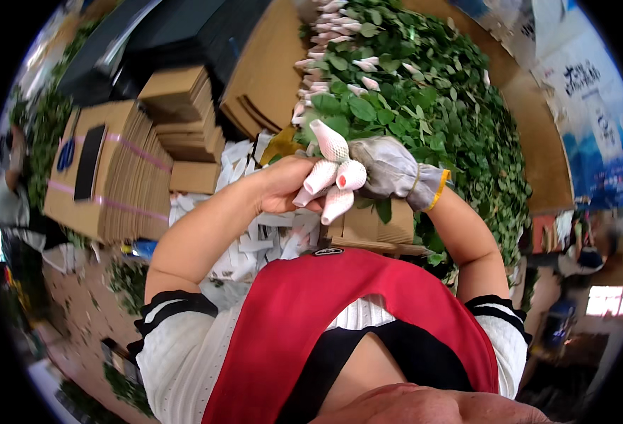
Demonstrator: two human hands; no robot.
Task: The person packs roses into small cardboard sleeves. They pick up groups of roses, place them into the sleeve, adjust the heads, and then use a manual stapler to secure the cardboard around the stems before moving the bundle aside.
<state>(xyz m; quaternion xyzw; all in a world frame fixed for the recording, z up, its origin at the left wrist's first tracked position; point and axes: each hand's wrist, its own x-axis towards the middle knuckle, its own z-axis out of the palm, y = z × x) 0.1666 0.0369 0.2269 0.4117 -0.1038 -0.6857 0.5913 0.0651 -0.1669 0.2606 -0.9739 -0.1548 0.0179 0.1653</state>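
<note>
My left hand (285, 183), bare, is closed around a small bunch of roses (330, 172) in front of my chest. Each bud wears a white foam-net sleeve, and a red tip shows inside one of them. On the bunch's other side is my right hand (388, 164), in a grey work glove with a yellow cuff edge. Its fingers curl round behind the buds, where they are partly hidden. Beyond both hands lies a large heap of leafy rose stems (438, 106), with a row of pink-white sleeved buds (335, 37) along its left side.
Strapped flat cardboard (126, 175) stands at left, bearing blue-handled scissors (65, 155) and a black strip (90, 163). White foam sleeves (253, 244) lie below my left hand, beside folded cardboard (375, 222). A cardboard wall (539, 143) borders the heap. People appear at both far sides.
</note>
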